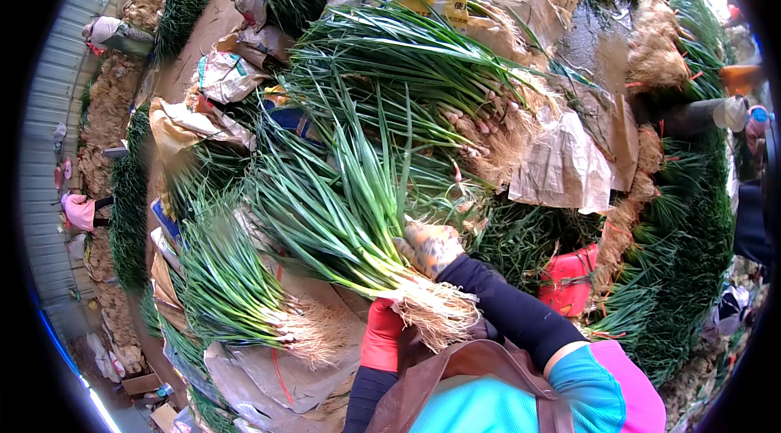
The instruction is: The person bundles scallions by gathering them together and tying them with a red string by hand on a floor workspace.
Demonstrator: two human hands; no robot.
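A large bunch of scallions lies across my two hands, its green leaves fanning to the upper left and its pale roots toward my apron. Under the white stems, my left hand in a red glove is closed on the bunch near the roots. My right hand, in a pale patterned glove, grips the same bunch from its right side; the leaves and stems hide some of its fingers. Beside them on the left, another bunch of scallions rests on brown sheeting with a red string. Beyond is a big scallion pile, roots to the right.
A red plastic container stands to my right among loose green leaves. Crumpled paper sacks lie around the pile. Long rows of scallions run along the right, others along the left. Other people are at the far left and right.
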